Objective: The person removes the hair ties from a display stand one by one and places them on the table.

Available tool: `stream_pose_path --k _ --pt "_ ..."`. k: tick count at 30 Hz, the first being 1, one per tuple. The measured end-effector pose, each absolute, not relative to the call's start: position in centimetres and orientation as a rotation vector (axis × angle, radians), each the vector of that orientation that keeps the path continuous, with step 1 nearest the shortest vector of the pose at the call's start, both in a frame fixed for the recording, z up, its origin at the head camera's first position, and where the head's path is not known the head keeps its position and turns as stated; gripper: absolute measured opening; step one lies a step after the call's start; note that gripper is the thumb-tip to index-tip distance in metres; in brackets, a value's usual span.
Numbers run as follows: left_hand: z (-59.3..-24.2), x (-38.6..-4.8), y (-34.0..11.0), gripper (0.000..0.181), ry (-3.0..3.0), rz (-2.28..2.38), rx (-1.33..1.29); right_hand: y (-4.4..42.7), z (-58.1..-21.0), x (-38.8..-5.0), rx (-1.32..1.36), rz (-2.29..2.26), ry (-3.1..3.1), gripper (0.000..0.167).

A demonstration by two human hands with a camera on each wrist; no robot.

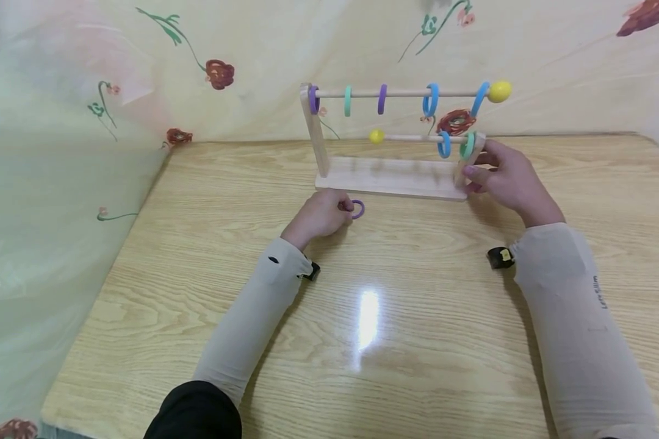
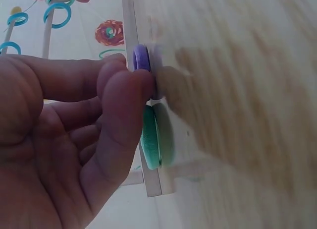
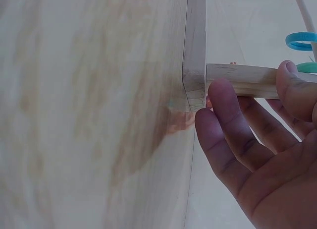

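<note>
While pinching a purple ring [image 1: 362, 209] between the thumb and fingertips of the left hand [image 1: 320, 214], holds it low at the wood-grain tabletop [image 1: 406, 262], just in front of the base plank [image 1: 387, 177] of a wooden ring stand [image 1: 324, 152]; juts out rightward past the fingertips with the ring's free curve, with part of the rest covered by the thumb in the left wrist view; cannot tell whether touching the tabletop or just clear of it; leaves a narrow gap between the pinching tips, filled by the ring's thickness; just beside the same thumb, at the tabletop, a mint-green ring [image 2: 150, 140], edge-on to the left wrist camera; with the right hand [image 1: 507, 177], grips the short right post [image 1: 478, 148], thumb on one side and fingers on the other; near that thumb, on the lower rod [image 1: 409, 138], a green ring [image 1: 470, 146] close by the post, then a blue ring [image 1: 446, 146], and a small yellow ball [image 1: 376, 136] at the left end; on the upper rod [image 1: 401, 94], purple, mint-green and blue rings [image 1: 382, 99], spaced apart, with a larger yellow ball [image 1: 500, 91] at the right end; behind, a floral sheet [image 1: 274, 73].
</note>
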State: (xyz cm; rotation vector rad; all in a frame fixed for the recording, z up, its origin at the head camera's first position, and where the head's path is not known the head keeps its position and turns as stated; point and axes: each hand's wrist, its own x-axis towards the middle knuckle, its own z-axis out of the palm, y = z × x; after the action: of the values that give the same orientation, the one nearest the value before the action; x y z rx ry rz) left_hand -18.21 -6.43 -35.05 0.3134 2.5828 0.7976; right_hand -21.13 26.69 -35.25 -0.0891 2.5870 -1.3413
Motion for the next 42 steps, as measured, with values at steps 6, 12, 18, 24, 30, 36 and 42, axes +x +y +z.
stream_pose_path --k 6,12,18,24,30,36,42 --pt "-34.9 -18.2 -6.5 0.025 2.528 0.801 0.249 26.6 -35.0 -21.1 -0.079 -1.358 2.571 0.036" --pt "-34.9 -18.5 -6.5 0.035 2.472 0.826 0.192 26.7 -34.9 -20.9 -0.08 -1.364 2.582 0.034" --pt "-34.7 -18.6 -6.3 0.039 2.46 0.82 0.163 26.8 -35.0 -20.9 -0.079 -1.364 2.587 0.035" --pt "-34.8 -18.6 -6.5 0.037 2.448 0.879 0.161 26.8 -34.9 -20.9 -0.072 -1.365 2.574 0.037" --pt "-34.4 -19.1 -7.3 0.03 2.459 1.137 0.18 26.7 -35.0 -21.0 -0.072 -1.361 2.569 0.04" --pt "-33.0 -19.9 -7.6 0.022 2.411 1.614 0.113 26.7 -35.1 -21.1 -0.077 -1.347 2.574 0.037" --pt "-33.2 -20.3 -5.2 0.018 2.278 1.827 0.098 26.7 -35.0 -21.0 -0.071 -1.373 2.555 0.038"
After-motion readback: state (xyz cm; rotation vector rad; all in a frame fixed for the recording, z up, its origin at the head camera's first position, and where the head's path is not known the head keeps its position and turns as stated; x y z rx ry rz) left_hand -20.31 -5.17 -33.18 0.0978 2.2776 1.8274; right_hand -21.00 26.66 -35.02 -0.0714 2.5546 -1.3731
